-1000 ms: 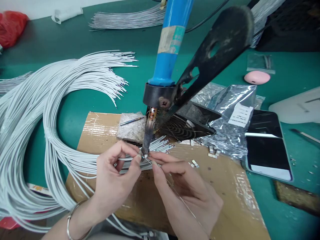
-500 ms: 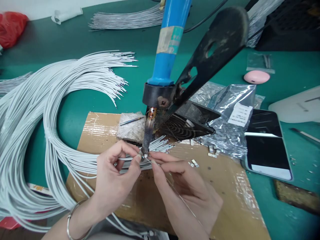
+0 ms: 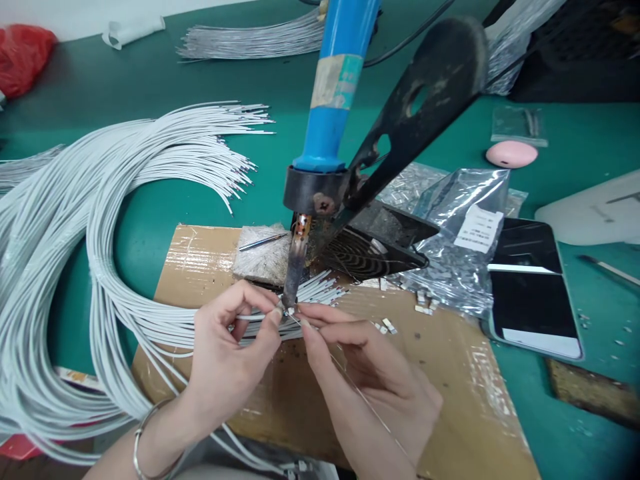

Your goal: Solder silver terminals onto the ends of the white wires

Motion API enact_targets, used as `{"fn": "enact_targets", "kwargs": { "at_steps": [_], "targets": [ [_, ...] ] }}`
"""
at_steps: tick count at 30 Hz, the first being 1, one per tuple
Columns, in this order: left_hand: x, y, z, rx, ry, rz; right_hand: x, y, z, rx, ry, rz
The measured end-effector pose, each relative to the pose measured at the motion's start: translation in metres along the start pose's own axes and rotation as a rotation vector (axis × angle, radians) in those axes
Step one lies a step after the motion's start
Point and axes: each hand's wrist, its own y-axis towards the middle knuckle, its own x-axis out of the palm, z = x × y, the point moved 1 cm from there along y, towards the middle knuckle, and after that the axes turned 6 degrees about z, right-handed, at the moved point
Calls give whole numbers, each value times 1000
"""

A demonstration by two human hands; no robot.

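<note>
Head view, green mat (image 3: 150,223), taped cardboard (image 3: 450,373), left fingers (image 3: 271,320) pinching white wire (image 3: 244,318), right fingers (image 3: 307,327) pinching thin strand (image 3: 360,395)

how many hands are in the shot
2. Left hand pinches a white wire under the iron tip; right hand, beside it, holds a thin strand. None seems hidden.

Pinched in the left hand (image 3: 230,360) is a white cable (image 3: 249,317) with smooth, faintly glossy plastic sheathing. The right hand (image 3: 380,387) holds solder wire (image 3: 367,403), thin bright metal. Just above the grip, the soldering iron tip (image 3: 295,277) is dull, scorched metal below a glossy blue plastic handle (image 3: 333,100), clamped in a matt black metal bracket (image 3: 425,93) with rusty patches. Beneath the grip lies brown cardboard (image 3: 450,380) under shiny clear tape, and to its right are crinkled silvery foil bags (image 3: 465,267).
</note>
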Motion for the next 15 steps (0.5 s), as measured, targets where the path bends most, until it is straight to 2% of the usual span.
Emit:
{"fn": "enact_targets", "kwargs": {
  "at_steps": [10,15],
  "targets": [
    [0,0,-2,6,-19,6,1,-1,-1,-9,25,20],
    [1,-1,-3,-8,-7,-10,-1,-1,2,11,29,-17]
  ]
}}
